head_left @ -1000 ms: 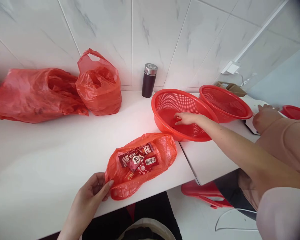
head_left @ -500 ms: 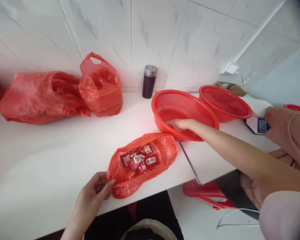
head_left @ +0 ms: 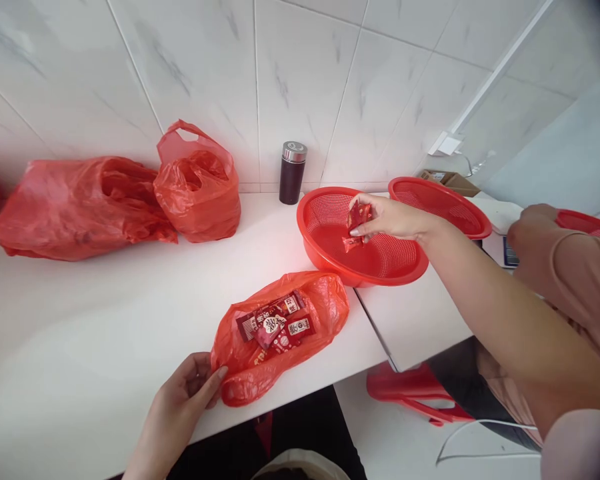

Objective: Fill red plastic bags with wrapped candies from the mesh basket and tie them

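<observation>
My left hand (head_left: 187, 397) pinches the near-left edge of an open red plastic bag (head_left: 325, 313) between thumb and fingers. Several small printed snack packets (head_left: 275, 327) in dark red wrappers lie inside the bag. Over the larger red perforated basket (head_left: 405, 267), my right hand (head_left: 380, 217) is closed on small shiny red packets (head_left: 359, 220); how many I cannot tell. The basket stands just behind the bag's right end, and only its bare red floor and mesh sides show.
Behind the bag stand a dark thermos (head_left: 292, 175), a knotted red bag (head_left: 200, 193) and a bulky red bag (head_left: 75, 207). A second red basket (head_left: 440, 200) and a cardboard box (head_left: 453, 181) are farther right. A co-worker's sleeve (head_left: 580, 267) is at the right, above a red stool (head_left: 415, 390).
My right hand has risen from inside the basket and now holds red packets above it. My left hand keeps its pinch on the bag's edge. The view has shifted slightly.
</observation>
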`<state>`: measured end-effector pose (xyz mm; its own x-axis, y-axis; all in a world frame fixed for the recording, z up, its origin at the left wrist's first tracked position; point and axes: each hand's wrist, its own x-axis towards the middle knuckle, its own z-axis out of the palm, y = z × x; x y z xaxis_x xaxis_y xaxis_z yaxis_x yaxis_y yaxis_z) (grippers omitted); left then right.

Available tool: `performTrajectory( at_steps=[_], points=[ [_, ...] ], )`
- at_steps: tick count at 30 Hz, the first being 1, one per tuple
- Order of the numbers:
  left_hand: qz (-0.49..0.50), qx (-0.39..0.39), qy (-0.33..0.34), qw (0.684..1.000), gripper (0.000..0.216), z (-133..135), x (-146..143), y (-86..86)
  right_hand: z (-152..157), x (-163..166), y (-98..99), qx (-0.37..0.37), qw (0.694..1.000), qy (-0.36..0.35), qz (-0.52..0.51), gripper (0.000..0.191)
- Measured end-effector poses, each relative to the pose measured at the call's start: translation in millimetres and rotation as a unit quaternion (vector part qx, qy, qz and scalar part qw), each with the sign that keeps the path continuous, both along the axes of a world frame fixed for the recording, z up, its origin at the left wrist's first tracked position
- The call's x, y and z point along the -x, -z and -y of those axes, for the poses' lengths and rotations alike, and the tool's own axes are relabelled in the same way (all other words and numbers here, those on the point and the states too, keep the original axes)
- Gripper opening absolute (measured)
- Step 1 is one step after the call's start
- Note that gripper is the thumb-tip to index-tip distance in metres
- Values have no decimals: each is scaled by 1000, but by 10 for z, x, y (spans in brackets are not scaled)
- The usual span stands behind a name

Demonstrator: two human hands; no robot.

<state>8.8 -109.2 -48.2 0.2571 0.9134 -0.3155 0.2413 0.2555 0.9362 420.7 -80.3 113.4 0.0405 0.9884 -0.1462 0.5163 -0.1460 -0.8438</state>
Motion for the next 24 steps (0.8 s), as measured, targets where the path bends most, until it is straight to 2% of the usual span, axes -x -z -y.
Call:
performTrajectory(
  at_steps=[2, 4, 8, 10, 13, 18, 24],
  points=[
    [-8, 0, 17, 1000, 43, -20, 24, 25, 80, 342, -40, -28, 999, -20, 3, 31],
    [-14, 0, 32, 999, 42, -37, 48, 43, 163, 706, 8, -32, 998, -50, 16, 27],
    [-13, 1, 46, 999, 37, -43, 69, 48, 259, 1167, 276, -44, 989, -94, 105, 22],
    [-11, 1, 48, 999, 36, -38, 66, 47, 258, 1212, 418, -34, 986, -109, 126, 22],
    [-12, -1, 44, 999, 37, -31, 69, 63, 265, 1152, 569, -5, 990, -109, 87, 25],
    [-14, 7, 53, 998, 39, -33, 99, 89, 421, 1062, 752, -19, 997, -75, -24, 28],
    [-17, 4, 53, 998, 39, -42, 95, 78, 610, 1026, 975, 46, 980, -55, -187, 33]
  ],
)
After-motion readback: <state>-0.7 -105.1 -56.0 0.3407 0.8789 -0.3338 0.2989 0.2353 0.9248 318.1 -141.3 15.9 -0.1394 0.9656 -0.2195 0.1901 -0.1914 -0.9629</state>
